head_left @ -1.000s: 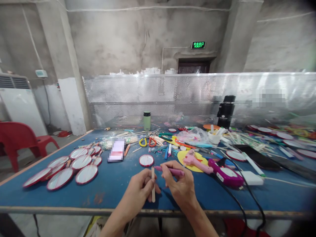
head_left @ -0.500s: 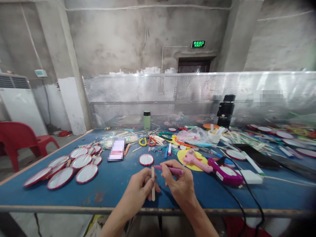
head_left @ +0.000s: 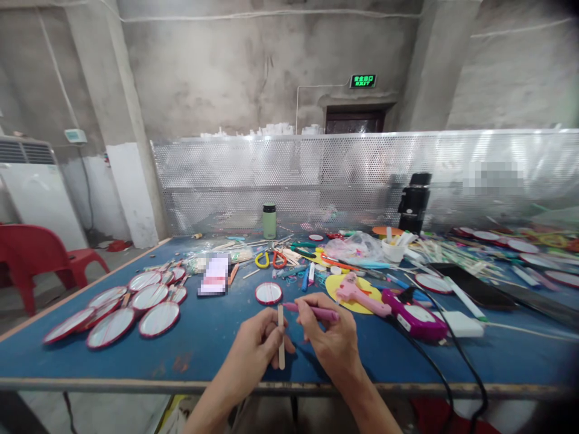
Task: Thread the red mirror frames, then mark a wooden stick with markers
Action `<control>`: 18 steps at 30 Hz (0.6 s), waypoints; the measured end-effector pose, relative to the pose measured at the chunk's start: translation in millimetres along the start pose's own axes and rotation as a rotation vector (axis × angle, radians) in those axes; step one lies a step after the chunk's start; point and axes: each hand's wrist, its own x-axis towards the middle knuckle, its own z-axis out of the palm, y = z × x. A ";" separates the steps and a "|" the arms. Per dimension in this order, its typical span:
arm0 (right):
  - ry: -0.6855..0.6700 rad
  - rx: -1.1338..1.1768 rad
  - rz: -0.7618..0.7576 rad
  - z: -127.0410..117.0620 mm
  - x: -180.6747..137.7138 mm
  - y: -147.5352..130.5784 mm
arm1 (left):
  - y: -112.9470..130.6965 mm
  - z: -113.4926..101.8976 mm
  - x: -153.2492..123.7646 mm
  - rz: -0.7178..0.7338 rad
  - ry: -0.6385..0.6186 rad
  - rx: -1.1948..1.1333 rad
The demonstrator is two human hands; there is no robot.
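My left hand (head_left: pixel 257 343) pinches a wooden craft stick (head_left: pixel 281 355) upright over the near part of the blue table (head_left: pixel 208 361). In my right hand (head_left: pixel 332 334) is a pink marker pen (head_left: pixel 323 314), gripped as for writing. The pen's tip points left and lies at or very near the upper end of the stick; whether it touches, I cannot tell. Just beyond my hands lies a round white disc with a red rim (head_left: pixel 268 293). A pink glue gun (head_left: pixel 359 292) rests on a yellow disc to the right of my right hand.
Several red-rimmed discs (head_left: pixel 111 327) are piled at the left, near a phone (head_left: pixel 214 274). A purple device (head_left: pixel 414 316) with black cables lies at the right. Farther back are a green tumbler (head_left: pixel 269 221), a black flask (head_left: pixel 414 205), scissors (head_left: pixel 262 260), pens and loose sticks.
Both hands hold nearly the same pose, with the stick still in the left and the marker still in the right. Only a very slight shift shows.
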 end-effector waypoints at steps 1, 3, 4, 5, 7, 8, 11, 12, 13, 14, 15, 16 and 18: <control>0.002 -0.002 0.000 0.0 0.0 -0.1 | 0.0 -0.1 0.2 0.003 -0.001 0.002; 0.004 -0.007 -0.004 -0.1 0.0 -0.3 | 0.4 -0.2 0.3 0.007 0.000 0.012; 0.004 -0.010 -0.006 0.0 0.0 -0.4 | 0.8 -0.3 0.3 0.008 0.000 0.019; 0.002 -0.011 -0.007 0.0 0.1 -0.5 | 1.2 -0.3 0.3 0.010 -0.001 0.026; -0.001 -0.010 -0.008 0.3 0.4 -0.6 | 2.1 -0.3 0.2 0.012 -0.004 0.041; -0.003 -0.009 -0.009 0.4 0.5 -0.6 | 2.5 -0.3 0.1 0.013 -0.006 0.047; -0.007 -0.007 -0.007 0.4 0.6 -0.5 | 2.6 -0.3 0.1 0.011 -0.007 0.049; -0.005 -0.005 -0.005 0.3 0.5 -0.3 | 2.2 -0.2 0.1 0.010 -0.008 0.042; -0.001 -0.004 -0.003 0.2 0.3 0.0 | 1.6 -0.2 0.1 0.008 -0.009 0.035; 0.003 -0.002 -0.001 0.2 0.2 0.2 | 1.0 -0.3 0.2 0.006 -0.010 0.028; 0.008 0.000 0.001 0.2 0.0 0.5 | 0.4 -0.3 0.2 0.004 -0.010 0.025; 0.011 0.002 0.003 0.2 -0.1 0.6 | 0.0 -0.4 0.3 0.001 -0.009 0.024; 0.015 0.003 0.004 0.4 0.1 0.4 | -0.2 -0.5 0.5 -0.003 -0.006 0.028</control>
